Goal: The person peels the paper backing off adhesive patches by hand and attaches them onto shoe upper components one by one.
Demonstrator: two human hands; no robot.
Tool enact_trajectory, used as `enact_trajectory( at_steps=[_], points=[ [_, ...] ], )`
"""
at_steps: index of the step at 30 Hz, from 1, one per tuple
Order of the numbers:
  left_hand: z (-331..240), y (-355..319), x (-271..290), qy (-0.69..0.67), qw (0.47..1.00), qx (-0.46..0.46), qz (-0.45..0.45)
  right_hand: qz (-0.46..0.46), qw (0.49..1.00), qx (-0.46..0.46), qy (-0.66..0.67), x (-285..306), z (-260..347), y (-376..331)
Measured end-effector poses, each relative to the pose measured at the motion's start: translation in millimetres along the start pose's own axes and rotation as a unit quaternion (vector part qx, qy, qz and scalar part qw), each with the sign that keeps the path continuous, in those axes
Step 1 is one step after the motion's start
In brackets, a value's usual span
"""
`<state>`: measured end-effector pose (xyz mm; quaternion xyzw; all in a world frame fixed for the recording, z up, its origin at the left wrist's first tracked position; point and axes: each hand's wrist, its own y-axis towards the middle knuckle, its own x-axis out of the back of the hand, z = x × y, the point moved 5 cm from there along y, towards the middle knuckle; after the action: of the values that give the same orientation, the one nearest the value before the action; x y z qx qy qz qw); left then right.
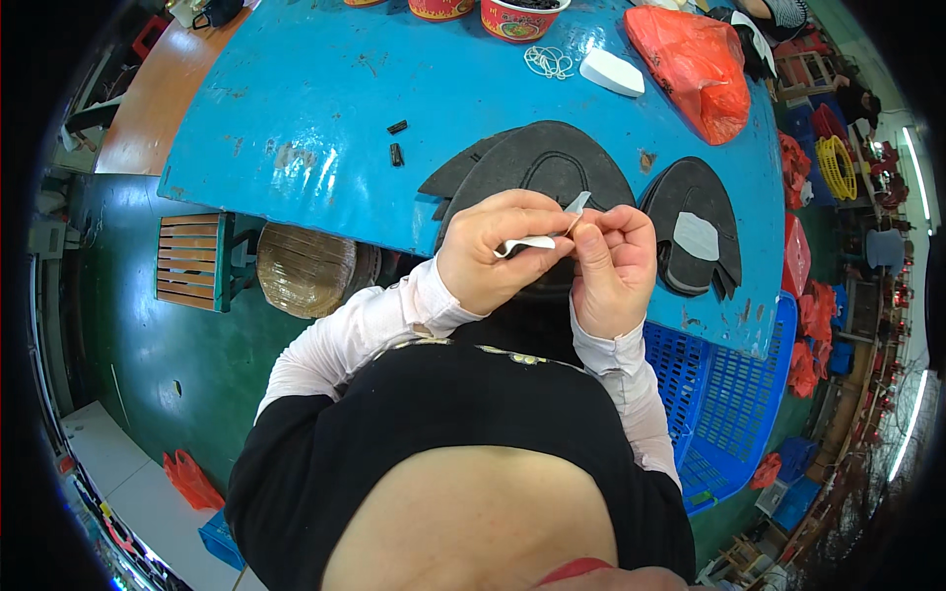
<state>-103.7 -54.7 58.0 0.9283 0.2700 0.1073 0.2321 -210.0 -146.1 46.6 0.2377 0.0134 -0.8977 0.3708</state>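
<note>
A black garment over pale sleeves fills the lower frame. Above it, the left hand (498,251) is closed around a small white strip (527,243), pinched between thumb and fingers. The right hand (613,266) is closed as well, its fingertips nipping the strip's grey end (577,203). Both hands are held over a stack of black shoe-shaped pieces (552,163) on the blue desk (315,118). A second black stack (695,231) lies at three o'clock, an orange bag (695,64) at one o'clock.
</note>
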Motion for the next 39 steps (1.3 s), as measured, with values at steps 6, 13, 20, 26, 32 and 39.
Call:
enact_trajectory(
  at_steps=[6,13,20,26,32,39],
  points=[
    [9,-2,-6,-0.012,0.999,0.031,-0.004,-0.002,1.0,-0.012,0.001,5,-3,-2],
    [-11,0,-7,0.217,0.971,-0.096,0.022,-0.016,0.998,-0.034,-0.053,6,1,-1],
    [5,-2,-11,-0.029,0.995,0.093,0.013,-0.009,0.999,0.023,-0.037,11,-4,-3],
    [21,-8,-15,-0.152,0.969,0.195,-0.013,-0.001,0.99,0.103,-0.097,11,-6,-7],
    [25,-11,-16,-0.168,0.959,0.227,-0.034,0.002,0.988,0.106,-0.109,13,-8,-6],
    [30,-13,-13,-0.123,0.966,0.216,-0.072,0.016,0.967,0.152,-0.204,9,-8,-7]
  ],
)
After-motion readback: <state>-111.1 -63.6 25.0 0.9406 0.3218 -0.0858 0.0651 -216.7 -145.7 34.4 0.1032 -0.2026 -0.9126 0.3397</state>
